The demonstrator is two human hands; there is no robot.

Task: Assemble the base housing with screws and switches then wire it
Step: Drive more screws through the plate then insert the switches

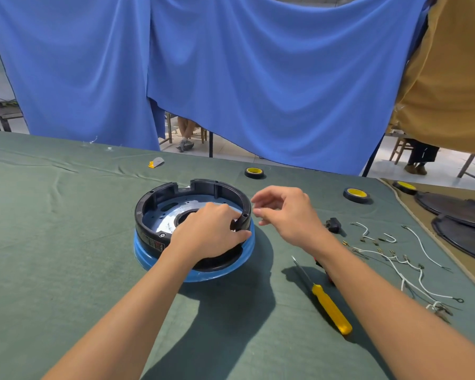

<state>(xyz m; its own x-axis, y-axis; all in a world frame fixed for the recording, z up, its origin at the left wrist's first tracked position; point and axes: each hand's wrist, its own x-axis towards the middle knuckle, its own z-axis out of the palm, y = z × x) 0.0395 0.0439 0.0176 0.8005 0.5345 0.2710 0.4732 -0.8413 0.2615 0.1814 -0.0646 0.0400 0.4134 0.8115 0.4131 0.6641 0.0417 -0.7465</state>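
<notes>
The black housing [154,204] sits open side up on a blue ring [143,256] on the green table [52,215]. The left hand [211,229] grips its right rim, fingers curled over it, apparently to steady it. The right hand [288,212] hovers just beside, loosely bent and visibly empty, with screwdriver [329,305], switch [333,224] and wires [412,267] lying unobstructed further right.

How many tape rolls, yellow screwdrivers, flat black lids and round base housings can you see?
tape rolls: 3
yellow screwdriver: 1
flat black lids: 2
base housing: 1
Total: 7
</notes>
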